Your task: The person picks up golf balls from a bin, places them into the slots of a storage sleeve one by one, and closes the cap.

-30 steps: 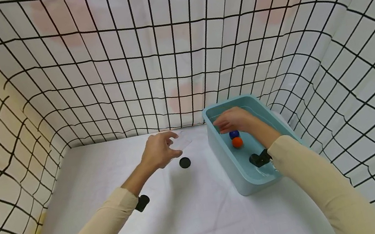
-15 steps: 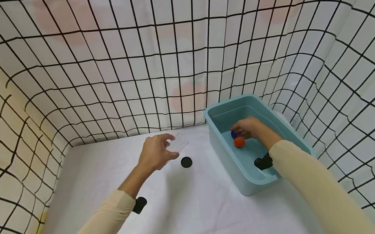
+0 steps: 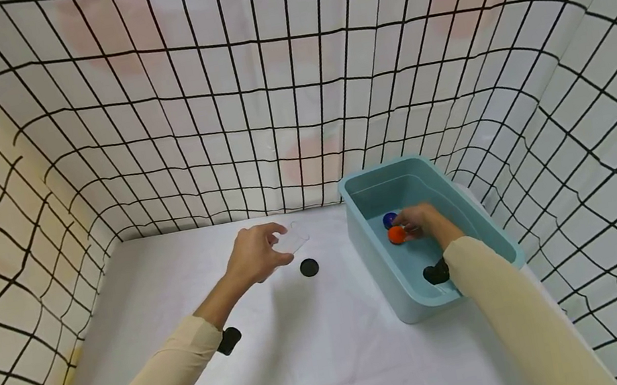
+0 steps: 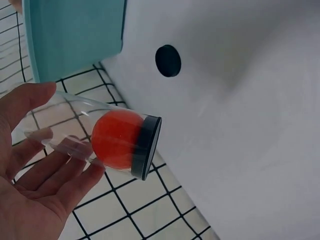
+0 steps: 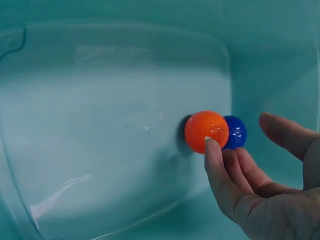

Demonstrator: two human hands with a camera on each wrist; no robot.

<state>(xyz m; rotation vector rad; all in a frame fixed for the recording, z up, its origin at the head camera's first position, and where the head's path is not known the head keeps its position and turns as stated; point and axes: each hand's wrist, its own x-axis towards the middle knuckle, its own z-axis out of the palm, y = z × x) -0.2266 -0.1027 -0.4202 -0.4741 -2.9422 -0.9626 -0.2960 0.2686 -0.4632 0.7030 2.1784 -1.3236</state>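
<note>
Reaching into the teal tub (image 3: 496, 236), right hand (image 3: 425, 219) fingers (image 5: 220, 170) loosely spread, fingertip touching the orange ball (image 5: 206, 131), blue ball (image 5: 235, 132) just behind; probably light, slick, rolls, so pinch across its middle; left hand (image 4: 37, 175) cradles clear tube (image 4: 100, 137)

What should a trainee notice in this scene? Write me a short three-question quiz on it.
1. True or false: the left hand holds a clear tube with an orange ball inside it.
2. Pick one: in the teal tub, a fingertip of the right hand touches a loose ball. What colour is it? A orange, B green, C yellow.
3. Fill in: the black disc lies on the white ____.

Key: 1 true; 2 A; 3 table.
</note>
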